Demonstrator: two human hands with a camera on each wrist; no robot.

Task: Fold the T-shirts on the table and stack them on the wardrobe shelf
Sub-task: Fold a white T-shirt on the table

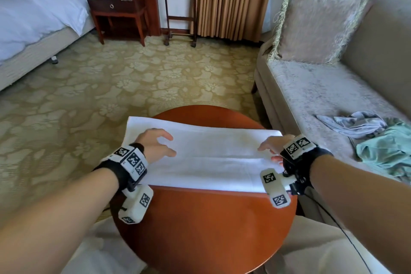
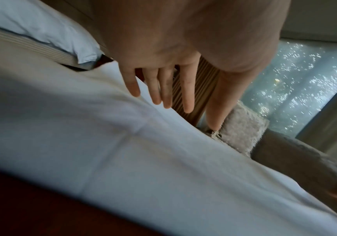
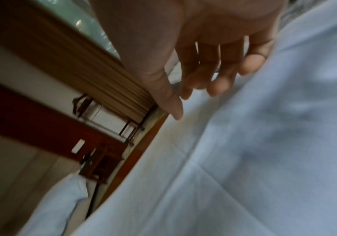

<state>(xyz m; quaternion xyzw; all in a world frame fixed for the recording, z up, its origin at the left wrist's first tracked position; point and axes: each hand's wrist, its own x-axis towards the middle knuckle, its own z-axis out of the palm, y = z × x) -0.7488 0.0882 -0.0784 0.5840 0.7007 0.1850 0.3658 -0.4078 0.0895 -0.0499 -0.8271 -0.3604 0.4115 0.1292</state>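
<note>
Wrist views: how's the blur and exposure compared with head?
Head view: sharp, evenly lit, wide-angle bending at the edges; white T-shirt bright, little fold detail. Left wrist view: dim, T-shirt soft up close, left hand fairly clear, window speckled with glare. Right wrist view: darkest, right hand and cloth smeared.

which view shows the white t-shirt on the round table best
The head view: it takes in the whole white T-shirt, folded into a long band across the round table, with the left hand and right hand at its ends. The left and right wrist views show only blurred close-up stretches of its cloth under the fingers.
</note>
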